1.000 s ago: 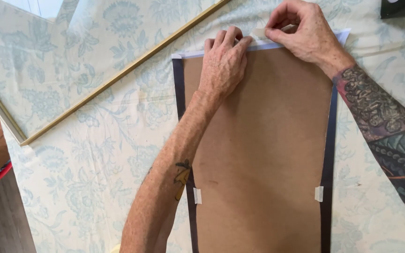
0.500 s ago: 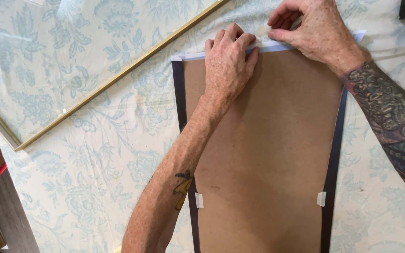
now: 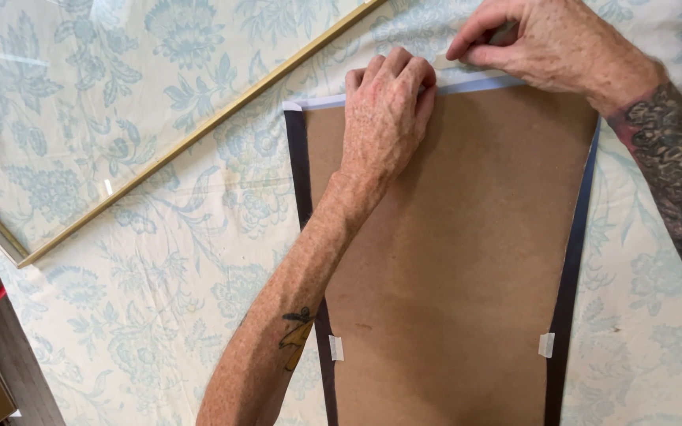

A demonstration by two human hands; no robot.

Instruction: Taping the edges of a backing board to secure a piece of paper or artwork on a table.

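Pressing flat on the brown backing board [image 3: 451,260], left hand [image 3: 384,118]; right hand [image 3: 546,43] pinches its white top strip [image 3: 475,84].

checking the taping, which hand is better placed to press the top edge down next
Right. The right hand pinches at the white top edge, while the left hand lies flat, pinning the brown backing board.

Work surface covered by pale floral cloth [image 3: 120,315]; dark wood floor [image 3: 17,371] seen at 8 o'clock; daylight glare at 11 o'clock.
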